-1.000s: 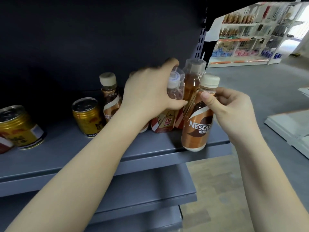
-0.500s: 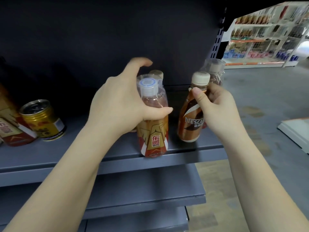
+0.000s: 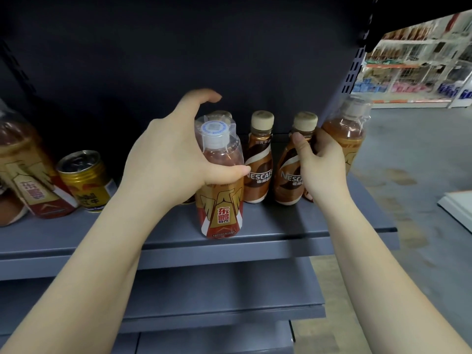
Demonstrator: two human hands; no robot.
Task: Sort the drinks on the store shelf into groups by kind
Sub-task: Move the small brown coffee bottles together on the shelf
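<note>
The left hand [image 3: 173,159] wraps around a clear plastic energy drink bottle [image 3: 220,180] with a white cap under a see-through dome and a glossy red and gold label; thumb across the front, forefinger lifted above. The bottle stands upright at the near edge of the grey metal shelf [image 3: 281,231]. Behind it the top of another bottle shows, mostly hidden. The right hand [image 3: 323,164] grips a brown coffee bottle [image 3: 290,169], smooth and waisted with a cream ribbed cap, its fingers reaching between that bottle and a second energy drink bottle [image 3: 344,134] at the far right end of the shelf. A second coffee bottle [image 3: 258,159] stands free between the two hands, just beside the held energy drink. To the left, well apart, sits a gold metal can [image 3: 84,180] with a shiny lid, and beside it a third energy drink bottle [image 3: 28,175], leaning. Further left things are cut off by the frame. A dark back panel [image 3: 178,47] rises behind; another grey shelf [image 3: 229,302] lies below.
</note>
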